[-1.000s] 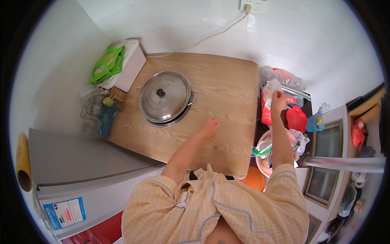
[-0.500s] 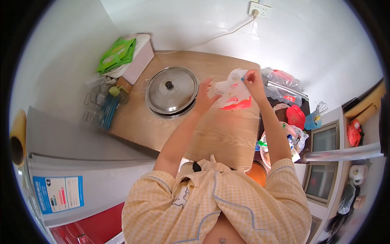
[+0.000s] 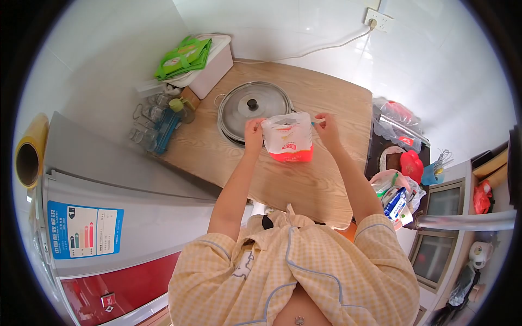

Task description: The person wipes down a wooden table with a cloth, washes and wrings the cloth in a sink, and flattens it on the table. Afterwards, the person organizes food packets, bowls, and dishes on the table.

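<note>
A white plastic bag with a red bottom [image 3: 288,142] hangs upright between my hands, over the wooden table. My left hand [image 3: 254,132] is closed on the bag's upper left corner. At its upper right corner my right hand [image 3: 326,128] pinches the bag, near a small blue spot. Just behind the bag and my left hand stands a wide metal pan with a glass lid [image 3: 244,103] and a black knob, partly covered by the bag.
A pink box [image 3: 213,70] with green bags [image 3: 185,57] stands at the back left, beside glassware [image 3: 155,117]. On the right, a dark shelf holds plastic bags, a red container [image 3: 411,166] and a blue cup [image 3: 432,174]. A cable runs to the wall socket [image 3: 379,20].
My right hand has brought the bag from the right-hand shelf over the table. My left hand, open half a second ago, has closed on the bag, which now hangs spread out nearer the pan.
</note>
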Demonstrator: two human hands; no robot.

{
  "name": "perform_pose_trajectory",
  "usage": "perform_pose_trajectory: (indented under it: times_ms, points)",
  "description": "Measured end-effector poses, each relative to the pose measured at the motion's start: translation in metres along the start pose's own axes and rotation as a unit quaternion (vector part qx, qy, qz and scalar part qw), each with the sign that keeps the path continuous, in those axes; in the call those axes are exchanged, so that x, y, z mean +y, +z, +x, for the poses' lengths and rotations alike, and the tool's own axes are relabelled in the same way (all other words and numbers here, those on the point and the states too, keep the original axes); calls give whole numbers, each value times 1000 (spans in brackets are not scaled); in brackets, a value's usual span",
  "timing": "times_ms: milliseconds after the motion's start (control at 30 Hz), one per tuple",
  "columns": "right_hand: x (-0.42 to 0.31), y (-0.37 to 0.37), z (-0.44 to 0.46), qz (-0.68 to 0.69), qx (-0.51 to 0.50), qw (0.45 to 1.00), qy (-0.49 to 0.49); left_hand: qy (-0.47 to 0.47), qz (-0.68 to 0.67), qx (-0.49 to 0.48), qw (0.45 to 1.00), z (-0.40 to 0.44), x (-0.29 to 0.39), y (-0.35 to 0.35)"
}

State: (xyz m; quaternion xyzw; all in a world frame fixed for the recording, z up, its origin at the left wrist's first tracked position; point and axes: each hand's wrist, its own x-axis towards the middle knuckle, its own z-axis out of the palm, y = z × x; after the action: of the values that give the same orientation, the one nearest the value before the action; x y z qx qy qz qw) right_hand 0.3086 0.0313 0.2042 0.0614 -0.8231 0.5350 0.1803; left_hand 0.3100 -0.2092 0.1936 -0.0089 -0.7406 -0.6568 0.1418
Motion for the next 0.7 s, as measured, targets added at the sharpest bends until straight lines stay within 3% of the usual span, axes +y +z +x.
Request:
perform_pose_trajectory:
  times_ms: [33,67,100,133,167,267,333,367,433,533,567,633,667,700]
  points:
    - [-1,5,-1,1,-1,1000,1,-46,-74,-19,996,-1,0,-2]
    - [-2,10,-1,75,-27,995,53,-47,-74,-19,996,-1,-1,-2]
    - [-8,14,-2,148,-54,982,104,-80,-156,-41,984,1,-2,-1]
    - [-14,17,-3,149,-56,982,105,-112,-238,-62,963,1,-2,0]
    - [-19,17,-3,103,-43,990,90,-112,-238,-60,963,0,-2,2]
    - [-22,23,-2,11,-15,999,29,-117,-144,-42,982,-5,14,9]
    - [-16,23,0,-35,-3,999,-15,84,137,-56,985,-3,13,10]
    - [-13,18,5,-44,-17,999,-5,83,137,-55,986,1,14,8]
    - [-11,14,12,-52,-31,998,4,-33,-5,-32,999,12,25,0]
    - [-6,15,16,-9,1,1000,-21,-82,-84,-62,991,19,39,-2]
    - [-4,18,18,0,27,998,-60,-84,-84,-59,991,19,39,-2]
    - [0,23,16,13,49,994,-100,-2,79,-24,997,18,34,-6]
    - [2,23,16,104,5,993,56,-1,81,-22,996,17,27,-8]
    - [4,23,16,190,-40,959,208,-23,83,-39,996,14,11,-10]
